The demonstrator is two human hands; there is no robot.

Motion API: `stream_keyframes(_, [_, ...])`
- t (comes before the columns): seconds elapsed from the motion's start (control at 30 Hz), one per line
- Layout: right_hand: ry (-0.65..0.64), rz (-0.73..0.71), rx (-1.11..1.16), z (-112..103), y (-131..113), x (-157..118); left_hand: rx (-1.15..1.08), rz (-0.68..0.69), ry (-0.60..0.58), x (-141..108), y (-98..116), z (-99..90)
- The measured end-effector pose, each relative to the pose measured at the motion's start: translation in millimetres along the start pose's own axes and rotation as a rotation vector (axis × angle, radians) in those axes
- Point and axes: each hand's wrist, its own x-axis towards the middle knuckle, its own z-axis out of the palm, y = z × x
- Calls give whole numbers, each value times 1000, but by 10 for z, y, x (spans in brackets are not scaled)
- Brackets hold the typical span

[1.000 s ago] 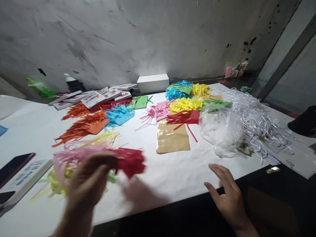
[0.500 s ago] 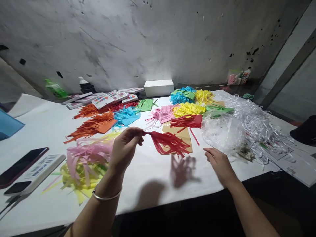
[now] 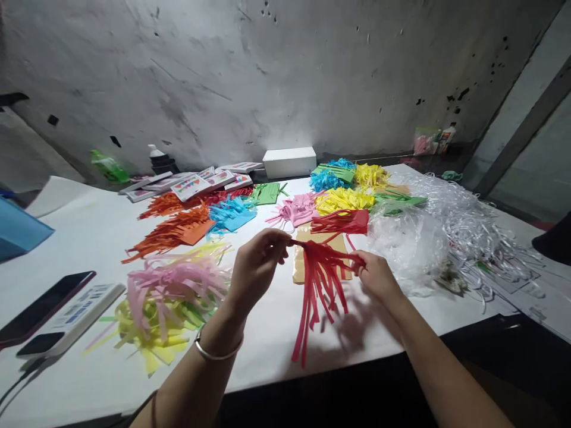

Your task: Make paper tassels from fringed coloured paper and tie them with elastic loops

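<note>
A red paper tassel [image 3: 319, 273] hangs over the white table, its strips falling toward the front edge. My left hand [image 3: 261, 261] pinches its twisted top end. Some of its strips are gripped between the fingertips of my right hand [image 3: 375, 273], which pull them out to the right. Behind the tassel lies a brown sheet [image 3: 301, 267] with another red fringed bundle [image 3: 352, 222] at its upper edge.
Pink tassels [image 3: 178, 282] and yellow ones [image 3: 156, 333] lie at left, near a phone [image 3: 53, 297]. Orange fringe [image 3: 169, 232] sits behind. Clear plastic [image 3: 405, 244] and white strands [image 3: 468, 232] fill the right. A white box [image 3: 289, 163] stands by the wall.
My left hand has moved right with the tassel. My right hand has come in from the right and taken hold of some strips. The other strips now hang down instead of trailing right.
</note>
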Motion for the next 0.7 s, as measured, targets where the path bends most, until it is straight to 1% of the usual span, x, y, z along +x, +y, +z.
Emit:
stream_keyframes(0.03, [25, 11, -5, -34, 23, 5, 1, -7, 7, 11, -28, -5])
stream_keyframes(0.1, [24, -10, 17, -58, -30, -20, -11, -20, -30, 8, -72, 32])
stream_keyframes(0.13, [-5, -33, 38, -47, -96, -38, -21, -25, -69, -1, -82, 70])
stream_keyframes(0.2, [-103, -76, 70, 6, -238, -61, -46, -36, -152, -14, -75, 155])
stream_keyframes(0.23, [-149, -85, 72, 35, -285, -59, -61, -38, -174, -12, -66, 186])
stream_keyframes(0.27, [-180, -81, 64, 55, -299, -49, -75, -38, -172, -2, -58, 200])
stream_keyframes(0.3, [-191, -65, 47, 63, -277, -33, -88, -36, -144, 15, -55, 192])
stream_keyframes(0.37, [-172, -6, 1, 38, -128, -6, -105, -27, -37, 66, -74, 110])
stream_keyframes(0.47, [-88, 90, -69, -66, 214, -24, -113, -24, 128, 130, -153, -109])
stream_keyframes(0.53, [-28, 121, -94, -131, 384, -76, -118, -31, 192, 138, -212, -234])
stream_keyframes(0.6, [11, 121, -87, -166, 430, -133, -123, -49, 197, 119, -257, -294])
stream_keyframes(0.63, [17, 110, -74, -170, 404, -154, -123, -60, 178, 103, -272, -296])
stream_keyframes(0.7, [1, 62, -30, -153, 272, -173, -125, -84, 115, 68, -289, -258])
